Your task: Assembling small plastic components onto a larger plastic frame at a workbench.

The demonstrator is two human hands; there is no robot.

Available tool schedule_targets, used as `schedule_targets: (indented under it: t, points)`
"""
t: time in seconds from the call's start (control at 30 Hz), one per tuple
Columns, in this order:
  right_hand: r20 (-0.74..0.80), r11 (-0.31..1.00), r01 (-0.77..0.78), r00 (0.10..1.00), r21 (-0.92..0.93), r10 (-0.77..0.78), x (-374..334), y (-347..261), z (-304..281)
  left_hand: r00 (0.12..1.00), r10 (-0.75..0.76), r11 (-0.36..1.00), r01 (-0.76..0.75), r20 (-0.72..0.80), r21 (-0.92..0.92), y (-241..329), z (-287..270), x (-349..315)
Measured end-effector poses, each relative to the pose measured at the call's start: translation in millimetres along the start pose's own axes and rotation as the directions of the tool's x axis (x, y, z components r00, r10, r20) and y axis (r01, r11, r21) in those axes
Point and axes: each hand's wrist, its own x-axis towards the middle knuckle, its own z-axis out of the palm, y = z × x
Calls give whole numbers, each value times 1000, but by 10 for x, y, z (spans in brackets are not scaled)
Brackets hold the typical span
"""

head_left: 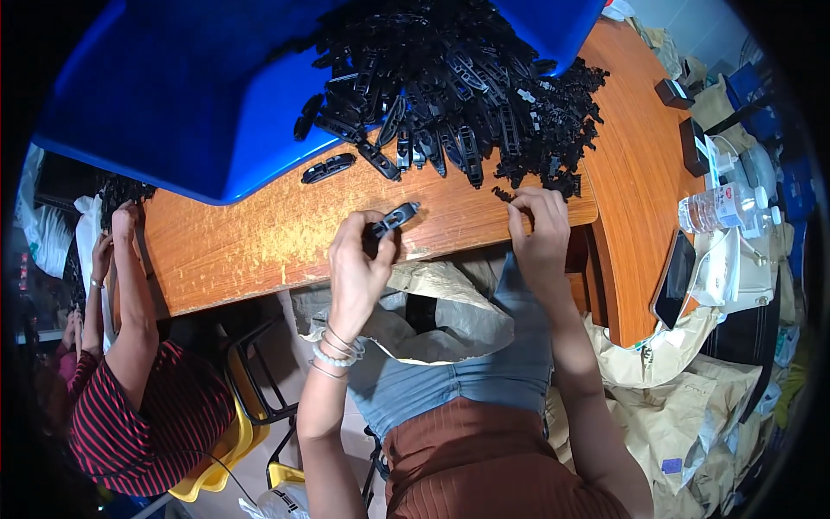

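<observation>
Being pinched in left hand (359, 268): black part (395, 220), held above table (259, 233) near front edge. Right hand (543, 235) set apart, beside small pieces (564, 147); whether anything is gripped cannot be told. Blue bin (156, 121) cut off at top; heap (432, 86) of black parts spread over rim onto table. Sack (439, 282) opened at lap, its depths shadowed, contents not made out.

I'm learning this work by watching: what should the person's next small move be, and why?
Probably to close the right hand on one of the small black pieces: its fingertips are at that pile's near edge, while the left hand holds a longer black part apart from the pile. Whether the right fingers already grip a piece is unclear.
</observation>
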Motion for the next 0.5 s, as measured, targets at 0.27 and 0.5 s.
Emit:
schedule_targets:
  t: [0.27,0.5]
  points:
    - [41,1000,-13,999,-14,14,-4,-47,49,994,52,988,-38,96,-150,102,62,-82]
    - [554,474,-621,780,624,292,-8,-584,-291,950,-108,816,252,291,-520,349,78,-255]
